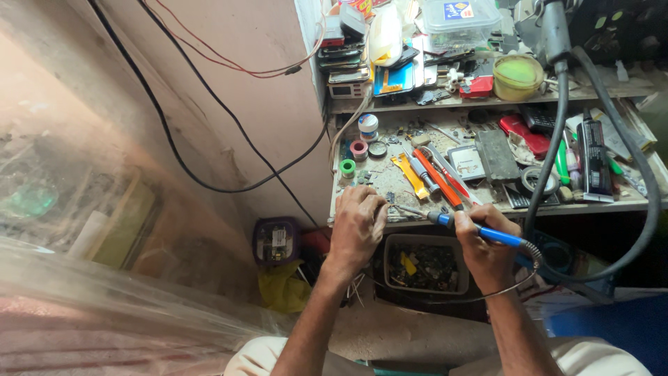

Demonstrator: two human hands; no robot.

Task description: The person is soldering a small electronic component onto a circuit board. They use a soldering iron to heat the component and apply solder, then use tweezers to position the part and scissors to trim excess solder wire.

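Observation:
My right hand [485, 245] grips a blue-handled soldering iron [480, 230]; its metal tip points left toward my left hand at the front edge of the wooden workbench [445, 221]. My left hand [358, 221] rests on the bench edge with its fingers curled down over something small that I cannot make out. Just beyond the hands lie an orange pry tool [409, 174] and red and grey screwdrivers [437, 175]. The iron's cable [518, 282] loops down under my right wrist.
Tape rolls [358, 149], a phone part [466, 161], a dark flat slab [497, 154] and a red case [523, 132] crowd the bench. A shelf behind holds stacked phones [341, 59] and a green tub [518, 75]. A thick black hose [643, 209] arcs right. A scrap bin [424, 264] sits below.

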